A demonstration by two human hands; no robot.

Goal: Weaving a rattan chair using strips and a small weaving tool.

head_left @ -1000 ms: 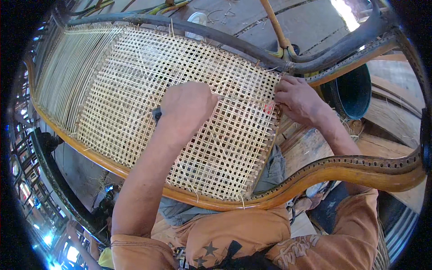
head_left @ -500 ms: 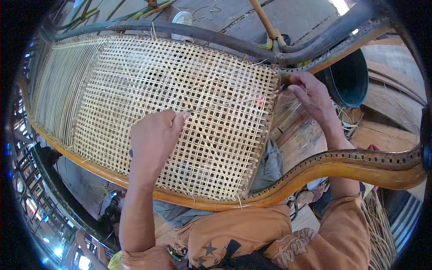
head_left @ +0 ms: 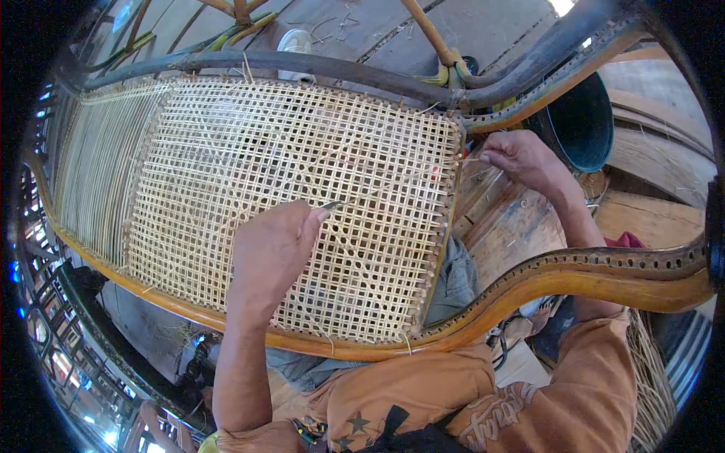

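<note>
A long curved wooden chair frame [head_left: 581, 287] spans the view, honey-brown along the near side, with a row of drilled holes along its bare right-hand stretch. A dark rail [head_left: 332, 64] bounds the far side. Within the frame lies the woven cane panel [head_left: 211, 158], a pale open grid crossed in places by diagonal strands, spread in front of the person's orange shirt [head_left: 408, 385]. To its left, close-set parallel strands [head_left: 102, 158] run without the grid. Beyond the right edge stands a dark bucket [head_left: 604, 136], and a white shoe [head_left: 294, 45] shows past the rail.

The left hand [head_left: 272, 245] is over the middle of the panel, fingers curled closed around a pointed metal tool [head_left: 332, 204] whose tip sticks out past the thumb. The right hand [head_left: 525, 160], just outside the panel's right edge, has its fingers folded in, thumb and forefinger pinching a thin cane strand [head_left: 472, 159].
</note>
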